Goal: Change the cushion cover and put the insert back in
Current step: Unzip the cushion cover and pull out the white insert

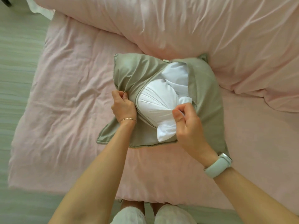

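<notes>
White fabric cushion insert [163, 101] bulges from grey-green zipped cover [129, 68], frame centre; right hand [187, 122] fingers pinch insert's lower corner, left hand [123, 107] pinches cover edge just left.

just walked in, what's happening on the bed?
A person is working a white insert through the open zipper of a grey-green cushion cover lying on the pink bed. The left hand grips the cover's edge; the right hand pinches the insert. Much of the insert bulges out.
</notes>
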{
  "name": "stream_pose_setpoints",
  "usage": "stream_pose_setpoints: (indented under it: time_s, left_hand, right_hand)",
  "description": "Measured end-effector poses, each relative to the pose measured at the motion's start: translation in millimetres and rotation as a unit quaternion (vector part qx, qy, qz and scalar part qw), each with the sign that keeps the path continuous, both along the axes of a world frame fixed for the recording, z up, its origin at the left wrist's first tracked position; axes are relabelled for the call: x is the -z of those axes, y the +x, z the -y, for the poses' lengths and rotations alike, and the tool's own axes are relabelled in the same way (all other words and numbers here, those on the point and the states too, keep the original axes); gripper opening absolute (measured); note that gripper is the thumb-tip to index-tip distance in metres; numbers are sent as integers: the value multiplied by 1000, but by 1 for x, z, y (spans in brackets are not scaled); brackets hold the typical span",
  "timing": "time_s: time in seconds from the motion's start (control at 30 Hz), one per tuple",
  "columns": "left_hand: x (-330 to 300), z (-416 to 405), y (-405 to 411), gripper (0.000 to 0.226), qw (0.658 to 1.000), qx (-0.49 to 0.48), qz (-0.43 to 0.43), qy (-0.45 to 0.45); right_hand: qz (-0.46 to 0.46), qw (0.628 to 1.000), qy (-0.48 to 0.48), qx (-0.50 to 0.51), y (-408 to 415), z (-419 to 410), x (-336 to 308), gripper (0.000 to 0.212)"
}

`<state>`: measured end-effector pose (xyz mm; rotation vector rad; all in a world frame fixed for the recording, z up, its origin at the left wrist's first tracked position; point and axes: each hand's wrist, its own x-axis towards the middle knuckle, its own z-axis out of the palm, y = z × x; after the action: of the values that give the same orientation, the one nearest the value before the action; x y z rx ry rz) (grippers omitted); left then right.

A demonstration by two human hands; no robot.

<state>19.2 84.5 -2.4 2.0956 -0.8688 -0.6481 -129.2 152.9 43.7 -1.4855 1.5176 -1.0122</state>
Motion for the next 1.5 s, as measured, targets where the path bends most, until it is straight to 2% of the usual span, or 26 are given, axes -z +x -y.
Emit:
stream_pose_setpoints:
  time_s: [0.13,0.23,0.27,0.33,0.43,0.53,0.7,0.8,1.13,1.3,1.5]
  left_hand:
    - [-1,3,-16,10,995,91,-32,14]
    - [-1,-15,-22,11,990,140,-15,11]
    - [-3,-21,-20,11,989,145,-2,7]
    - [-7,-29,-17,9,989,147,16,-7]
    - [-15,-33,-22,9,987,158,13,-21]
    - [-20,-34,-32,11,987,158,-20,-24]
    - [-11,-35,-29,7,989,100,-111,9]
    - [-9,-35,-40,20,984,126,-126,7]
    - [-2,-34,-37,33,970,240,49,-2]
    - [0,-19,-39,34,962,248,97,54]
    - [13,-2,-31,36,953,251,102,136]
  right_hand:
    - [-1,994,82,66,-35,-11,2,13]
    - [-143,975,167,19,-54,-17,11,17]
    - [-207,965,159,4,-52,-18,10,14]
    - [-316,947,59,22,-36,-17,2,5]
    - [-350,930,-87,68,2,-18,-9,27]
    - [-366,925,-87,59,27,-22,8,31]
    - [-435,896,-81,44,9,-20,46,43]
    - [-443,891,-97,36,4,-13,50,39]
    - [-320,939,-123,20,-1,0,42,33]
    - [-306,943,-128,18,-6,0,32,32]
    - [-277,953,-123,28,-28,-20,18,30]
